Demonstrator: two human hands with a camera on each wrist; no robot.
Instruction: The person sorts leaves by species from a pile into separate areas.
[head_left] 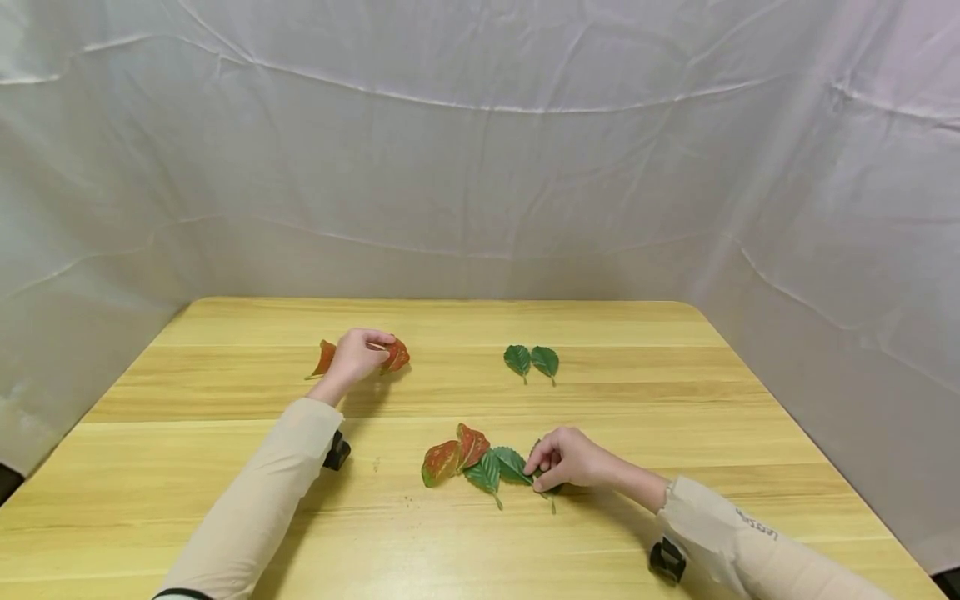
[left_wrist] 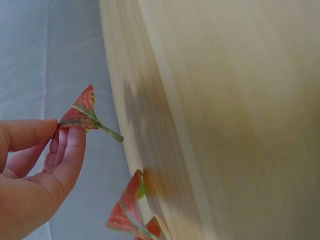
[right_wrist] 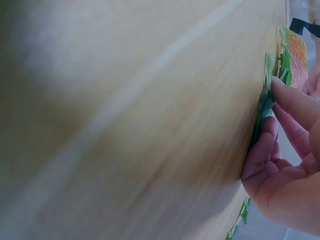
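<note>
My left hand [head_left: 356,357] is at the back left of the table, pinching a red leaf [left_wrist: 80,115] with a short green stem between thumb and fingers. In the head view that leaf stands out to the right of the fingertips. Another red leaf [head_left: 324,358] lies to the left, partly behind the hand. At the front, my right hand [head_left: 566,460] pinches a green leaf [head_left: 553,490] low at the tabletop, its fingers covering most of it. To its left lie two green leaves, one beside the fingertips [right_wrist: 273,82] and one further left [head_left: 484,472], then two red-and-yellow leaves [head_left: 440,462].
Two green leaves [head_left: 531,360] lie side by side towards the back of the wooden table [head_left: 420,533]. Pale cloth [head_left: 465,192] hangs behind the table and along both sides. Black wrist cameras [head_left: 666,560] sit under both sleeves.
</note>
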